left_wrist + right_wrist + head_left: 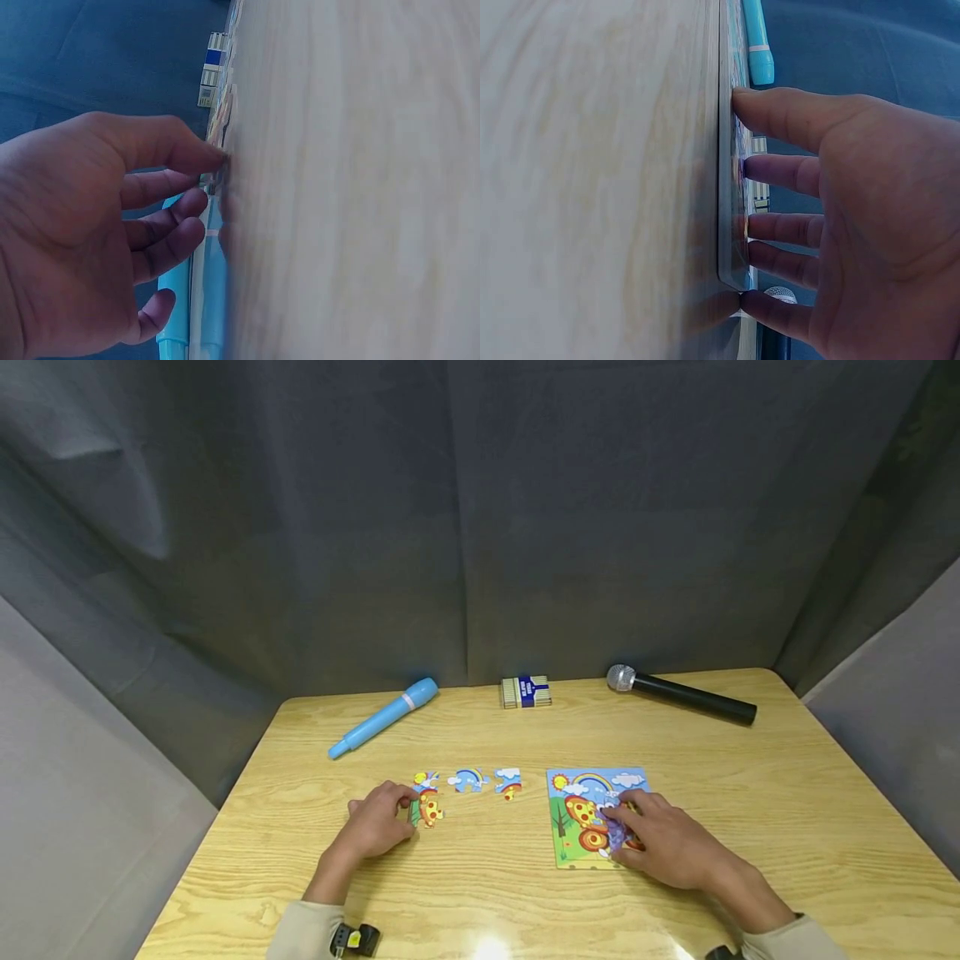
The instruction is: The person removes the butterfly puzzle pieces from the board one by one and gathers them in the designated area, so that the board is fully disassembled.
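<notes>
At the left of a small group of jigsaw pieces, my left hand (377,820) pinches the edge of a green jigsaw piece (414,813) between thumb and index finger, low on the table. Touching it is a piece with a yellow-and-red butterfly wing (431,811). A rainbow piece (469,780) and a cloud piece (507,782) lie apart to the right. My right hand (667,841) rests its spread fingertips on a square picture board (567,853) showing a sun, a rainbow and a butterfly. In the right wrist view its thumb and fingers (784,227) are nearly straight; the hand covers the board's right part.
Along the back of the wooden table (480,893) lie a blue microphone-shaped stick (382,719), a pack of cotton swabs (526,692) with a blue label, and a black microphone (686,697) with a silver head. A dark curtain (465,527) hangs behind the table.
</notes>
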